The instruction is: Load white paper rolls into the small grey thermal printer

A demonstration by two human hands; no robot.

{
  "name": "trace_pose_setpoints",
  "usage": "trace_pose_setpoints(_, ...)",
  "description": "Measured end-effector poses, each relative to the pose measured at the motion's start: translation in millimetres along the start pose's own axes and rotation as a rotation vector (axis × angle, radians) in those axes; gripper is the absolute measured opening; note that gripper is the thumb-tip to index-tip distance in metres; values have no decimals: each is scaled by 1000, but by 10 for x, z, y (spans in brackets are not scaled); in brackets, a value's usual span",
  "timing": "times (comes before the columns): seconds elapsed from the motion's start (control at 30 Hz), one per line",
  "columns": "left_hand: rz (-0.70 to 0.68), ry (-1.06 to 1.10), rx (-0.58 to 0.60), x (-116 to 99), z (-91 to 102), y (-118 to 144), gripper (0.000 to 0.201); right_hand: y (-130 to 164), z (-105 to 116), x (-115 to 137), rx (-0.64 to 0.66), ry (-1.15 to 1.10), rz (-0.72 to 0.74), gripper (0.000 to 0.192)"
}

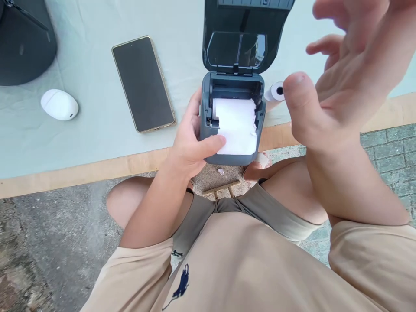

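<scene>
Head view shows the left hand [191, 145] grasping the small grey printer [231, 119] at the table edge [97, 167], thumb pressing on the white paper [237, 125] in its bay, lid [242, 37] swung up toward twelve o'clock. At two o'clock, the right hand [344, 86] hovers empty, fingers spread. Loading seems underway; closing the lid likely calls for paper lying straight.
</scene>
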State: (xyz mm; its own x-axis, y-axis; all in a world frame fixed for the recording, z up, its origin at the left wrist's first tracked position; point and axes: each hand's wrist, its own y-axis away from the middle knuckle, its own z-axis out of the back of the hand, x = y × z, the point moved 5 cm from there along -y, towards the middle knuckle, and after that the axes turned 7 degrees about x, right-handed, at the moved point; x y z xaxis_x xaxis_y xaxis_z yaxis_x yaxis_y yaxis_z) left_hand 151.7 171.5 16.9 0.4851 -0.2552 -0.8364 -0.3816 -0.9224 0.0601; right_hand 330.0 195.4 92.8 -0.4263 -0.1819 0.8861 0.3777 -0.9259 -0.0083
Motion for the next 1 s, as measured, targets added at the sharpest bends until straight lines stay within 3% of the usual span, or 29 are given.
trace_pose_setpoints(0.13,-81,-35,115,75,73,-78,77,-11,0,127,-271,302,378,47)
trace_pose_setpoints(0.2,-107,-42,118,101,113,-94,78,4,-20,143,-362,301,442,49)
trace_pose_setpoints(0.27,-103,-49,96,106,130,-85,79,15,-22,156,-393,274,412,50)
trace_pose_setpoints(0.37,-62,-53,86,85,99,-47,79,-2,-60,170,-240,330,298,42)
trace_pose_setpoints(0.53,-79,99,124,21,6,-28,66,16,-163,232,-61,469,460,40)
trace_pose_setpoints(0.6,-77,163,97,17,-23,-31,64,13,-218,221,2,463,438,36)
trace_pose_setpoints(0.77,-68,53,-43,-17,-59,8,39,41,-277,248,100,345,399,34)
trace_pose_setpoints(0.87,-70,2,34,-37,-87,22,35,43,-264,232,171,293,353,34)
trace_pose_setpoints(1.0,-107,-27,33,-42,-50,29,32,45,-235,224,182,414,320,34)
